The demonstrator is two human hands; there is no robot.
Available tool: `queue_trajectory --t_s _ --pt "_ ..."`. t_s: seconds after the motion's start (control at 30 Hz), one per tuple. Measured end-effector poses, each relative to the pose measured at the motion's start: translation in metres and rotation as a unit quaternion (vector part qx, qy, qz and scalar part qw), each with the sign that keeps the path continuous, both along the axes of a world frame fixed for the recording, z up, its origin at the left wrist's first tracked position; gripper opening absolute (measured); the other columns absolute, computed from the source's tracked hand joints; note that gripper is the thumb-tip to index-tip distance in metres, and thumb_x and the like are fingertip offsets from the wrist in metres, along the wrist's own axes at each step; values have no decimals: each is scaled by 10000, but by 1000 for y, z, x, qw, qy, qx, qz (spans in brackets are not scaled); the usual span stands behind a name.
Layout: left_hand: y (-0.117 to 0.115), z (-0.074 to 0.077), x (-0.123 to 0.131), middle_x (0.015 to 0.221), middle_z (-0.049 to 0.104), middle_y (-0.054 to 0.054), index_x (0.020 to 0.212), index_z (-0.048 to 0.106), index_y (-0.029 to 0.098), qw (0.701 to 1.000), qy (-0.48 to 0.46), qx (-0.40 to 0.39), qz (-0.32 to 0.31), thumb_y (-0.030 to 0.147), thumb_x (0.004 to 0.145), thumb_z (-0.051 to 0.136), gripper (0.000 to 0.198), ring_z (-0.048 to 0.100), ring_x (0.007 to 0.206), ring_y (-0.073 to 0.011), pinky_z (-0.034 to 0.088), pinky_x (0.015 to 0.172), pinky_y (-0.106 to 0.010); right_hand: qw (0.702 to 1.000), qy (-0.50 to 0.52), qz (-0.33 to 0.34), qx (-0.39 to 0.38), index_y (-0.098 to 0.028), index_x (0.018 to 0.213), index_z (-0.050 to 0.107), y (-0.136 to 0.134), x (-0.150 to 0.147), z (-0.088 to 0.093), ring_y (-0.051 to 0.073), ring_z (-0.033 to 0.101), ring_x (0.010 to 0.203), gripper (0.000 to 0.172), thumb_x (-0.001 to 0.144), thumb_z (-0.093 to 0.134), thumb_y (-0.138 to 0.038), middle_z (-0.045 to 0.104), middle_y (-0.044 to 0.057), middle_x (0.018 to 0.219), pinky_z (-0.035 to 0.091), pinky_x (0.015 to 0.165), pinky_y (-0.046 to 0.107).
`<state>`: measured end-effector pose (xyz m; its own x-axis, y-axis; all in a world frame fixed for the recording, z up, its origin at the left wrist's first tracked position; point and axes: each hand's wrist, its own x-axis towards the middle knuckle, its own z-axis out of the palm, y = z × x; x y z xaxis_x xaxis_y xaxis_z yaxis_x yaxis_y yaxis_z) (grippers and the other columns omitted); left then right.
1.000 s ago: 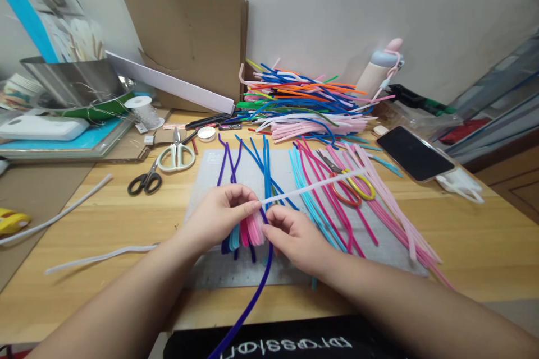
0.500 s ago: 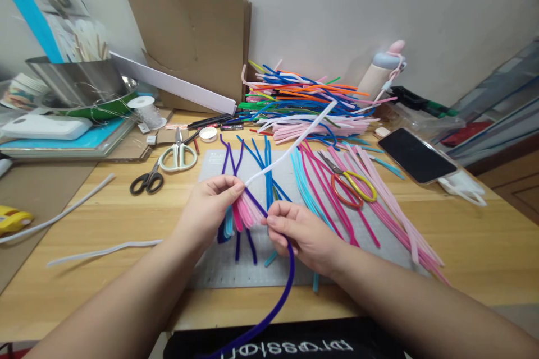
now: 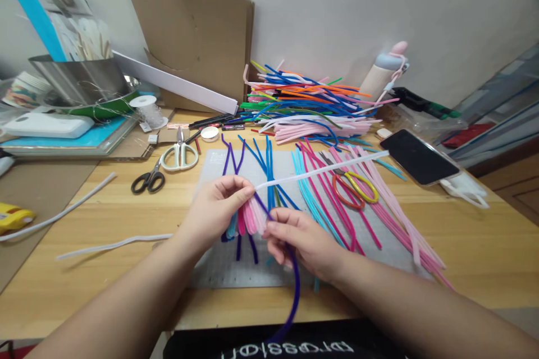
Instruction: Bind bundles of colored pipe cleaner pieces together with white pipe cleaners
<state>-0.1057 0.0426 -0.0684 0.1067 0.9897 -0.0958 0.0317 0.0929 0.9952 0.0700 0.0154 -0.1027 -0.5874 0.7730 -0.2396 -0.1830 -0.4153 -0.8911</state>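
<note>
Currently, the left hand (image 3: 225, 202) pinches a bundle of folded pink and blue pipe cleaners (image 3: 250, 221) over the grey mat (image 3: 252, 276); a white pipe cleaner (image 3: 324, 170) projects rightward from that grip. The right hand (image 3: 301, 241) grasps a purple pipe cleaner (image 3: 297, 286), hanging past the table edge (image 3: 210, 316).

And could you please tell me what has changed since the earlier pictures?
The held white pipe cleaner swung up, then back down; the purple pipe cleaner now hangs further right. The left hand still pinches the folded bundle, the right hand the purple one; the phone and white-handled scissors stayed put.
</note>
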Motion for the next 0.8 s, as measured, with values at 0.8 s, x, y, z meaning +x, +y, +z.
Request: queue_trajectory --t_s 0.8 --pt "-13 -2 5 734 631 24 786 563 191 884 319 316 -133 146 809 622 77 576 693 -122 427 654 -233 754 -332 -62 563 -183 917 585 10 21 24 169 588 807 104 920 481 -175 679 40 867 353 770 332"
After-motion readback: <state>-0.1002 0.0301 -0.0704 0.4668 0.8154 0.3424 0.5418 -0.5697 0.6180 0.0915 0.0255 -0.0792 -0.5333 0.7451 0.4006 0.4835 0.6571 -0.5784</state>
